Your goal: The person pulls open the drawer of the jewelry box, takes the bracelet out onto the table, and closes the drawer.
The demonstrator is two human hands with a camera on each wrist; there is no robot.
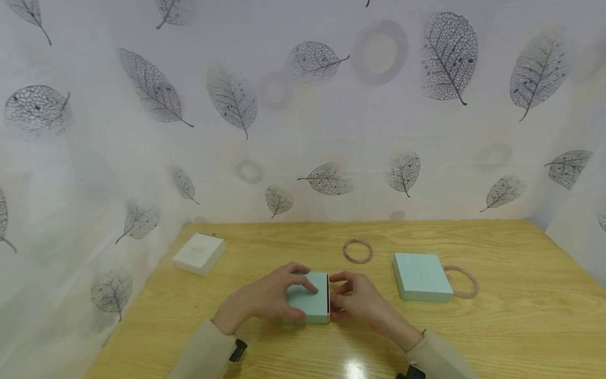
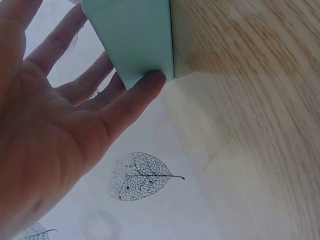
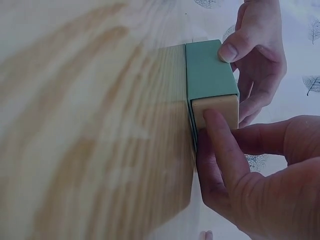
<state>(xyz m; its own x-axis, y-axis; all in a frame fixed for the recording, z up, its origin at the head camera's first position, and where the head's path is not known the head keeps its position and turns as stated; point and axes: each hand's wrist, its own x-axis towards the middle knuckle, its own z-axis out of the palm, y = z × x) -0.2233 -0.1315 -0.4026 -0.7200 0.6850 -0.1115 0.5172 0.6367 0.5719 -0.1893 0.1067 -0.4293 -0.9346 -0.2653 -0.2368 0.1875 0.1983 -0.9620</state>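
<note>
A pale teal slide box [image 1: 310, 300] lies flat on the table, its beige inner drawer [image 3: 217, 111] showing at the right end. My left hand [image 1: 272, 295] grips the box from the left, with the thumb along its near side and the other fingers over the top and far side. In the left wrist view, that thumb [image 2: 145, 90] presses on the teal sleeve [image 2: 135, 45]. At the opposite end is my right hand [image 1: 357, 300], with a fingertip [image 3: 212, 117] on the drawer's end face and its other fingers bent around the end.
Farther right sits another teal box [image 1: 423, 276], with a pinkish ring [image 1: 468, 284] beside it. A second ring [image 1: 357, 251] lies toward the back. One white box [image 1: 200, 253] stands at the back left. A leaf-printed sheet [image 1: 331, 131] hangs behind the wooden table [image 1: 521, 316].
</note>
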